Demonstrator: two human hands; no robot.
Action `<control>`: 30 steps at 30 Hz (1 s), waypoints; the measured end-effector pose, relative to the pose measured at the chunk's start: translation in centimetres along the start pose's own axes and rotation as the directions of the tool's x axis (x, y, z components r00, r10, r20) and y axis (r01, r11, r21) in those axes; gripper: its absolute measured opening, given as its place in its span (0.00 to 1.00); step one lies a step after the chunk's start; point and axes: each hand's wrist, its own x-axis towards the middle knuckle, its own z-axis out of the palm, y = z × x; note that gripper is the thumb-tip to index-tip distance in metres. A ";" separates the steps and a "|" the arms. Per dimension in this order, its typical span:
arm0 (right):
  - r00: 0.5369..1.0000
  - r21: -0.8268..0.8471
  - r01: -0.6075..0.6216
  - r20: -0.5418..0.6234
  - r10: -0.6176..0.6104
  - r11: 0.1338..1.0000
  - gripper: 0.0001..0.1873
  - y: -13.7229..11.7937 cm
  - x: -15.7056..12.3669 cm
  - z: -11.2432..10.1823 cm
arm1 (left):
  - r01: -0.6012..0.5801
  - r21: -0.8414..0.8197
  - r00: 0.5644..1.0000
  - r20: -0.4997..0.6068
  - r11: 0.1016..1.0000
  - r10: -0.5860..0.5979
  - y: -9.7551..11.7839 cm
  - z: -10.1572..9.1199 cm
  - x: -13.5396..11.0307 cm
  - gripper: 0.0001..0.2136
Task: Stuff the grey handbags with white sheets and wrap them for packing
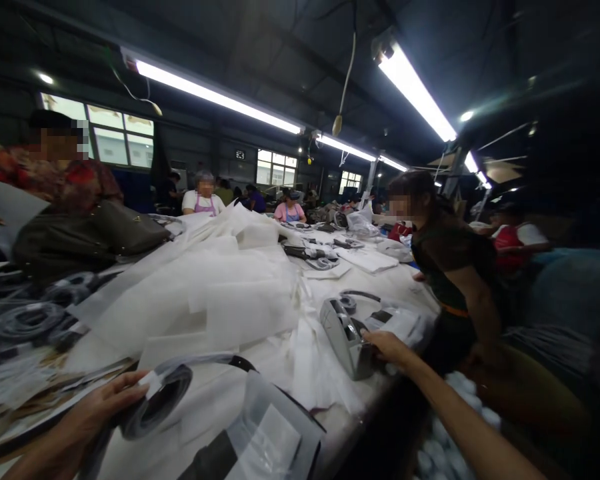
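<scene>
Head view: left hand (113, 399) on a coiled strap (179, 392), right hand (387, 348) at a tape dispenser (337, 327).
The left hand's thumb and fingers are pinched narrow, holding the strap's edge at a small white tab (152, 383), with the coil just beyond the fingertips, low and left of centre. The right hand reaches to the grey dispenser, fingers bent against its near side; the view is blurred there, so I cannot tell whether they grip anything. The coil lies well apart from the right hand; a clear plastic bag (267, 433) lies between the two forearms, and white sheets (245, 287) are heaped beyond.
</scene>
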 end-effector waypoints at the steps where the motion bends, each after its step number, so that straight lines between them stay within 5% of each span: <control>1: 1.000 0.026 -0.019 0.018 0.018 0.999 0.23 0.3 0.4 0.5 | 0.002 -0.027 1.000 0.017 1.000 -0.002 0.0 0.0 0.0 0.23; 5: 1.000 0.112 -0.012 0.003 0.012 0.994 0.21 0.6 0.8 1.8 | -0.037 -0.067 0.999 0.020 0.997 0.039 -0.7 -0.5 0.3 0.23; 14: 0.985 0.092 0.023 -0.174 -0.006 0.996 0.18 3.1 -3.0 0.7 | -0.049 -0.106 0.996 0.071 0.993 0.057 -1.9 -0.9 1.2 0.19; 20: 0.995 0.100 -0.057 -0.072 0.064 0.993 0.21 4.1 -5.9 2.0 | -0.089 -0.128 0.995 0.040 0.988 0.095 0.4 0.8 -2.3 0.23; 23: 0.997 0.228 0.008 0.074 -0.025 0.974 0.25 0.1 -7.1 6.3 | -0.225 -0.178 0.973 0.005 0.958 0.229 1.1 2.3 -3.7 0.23; 25: 0.959 0.287 0.083 0.237 -0.155 0.954 0.24 -4.4 -8.7 10.6 | -0.257 -0.167 0.966 -0.045 0.952 0.253 1.0 3.0 -3.6 0.22; 28: 0.786 0.403 0.200 0.477 -0.392 0.893 0.23 -11.9 -12.2 17.4 | -0.300 -0.145 0.952 -0.101 0.943 0.288 0.4 3.5 -3.4 0.21; 30: 0.723 0.481 0.199 0.516 -0.459 0.854 0.24 -15.7 -13.9 21.2 | -0.329 -0.138 0.942 -0.115 0.934 0.315 0.1 3.7 -3.7 0.21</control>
